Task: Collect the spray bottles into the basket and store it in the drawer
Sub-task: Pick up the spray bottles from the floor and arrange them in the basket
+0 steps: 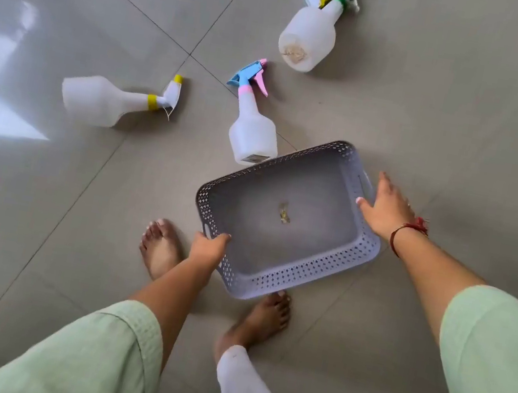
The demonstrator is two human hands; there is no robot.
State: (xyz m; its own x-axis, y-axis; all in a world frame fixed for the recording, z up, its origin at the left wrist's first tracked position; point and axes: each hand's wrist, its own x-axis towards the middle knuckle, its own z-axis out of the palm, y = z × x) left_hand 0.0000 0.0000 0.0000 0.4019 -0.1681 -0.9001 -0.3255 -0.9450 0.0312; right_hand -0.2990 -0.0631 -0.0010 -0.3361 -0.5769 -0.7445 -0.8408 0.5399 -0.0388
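Gripping the basket's (288, 219) near-left rim, the left hand (208, 248) has the blue-and-pink spray bottle (252, 126) lying just beyond it on the floor (43, 193), nozzle pointing away. The right hand (384, 211), fingers spread, rests on the far-right rim, slightly farther from that bottle; the basket holds no bottles yet.

Lavender perforated basket (288, 219) empty, near centre on floor. Spray bottles lying flat: pink/blue-headed (252, 126) touching its far rim, yellow-collared (108, 100) left, green-collared (310, 37) far.
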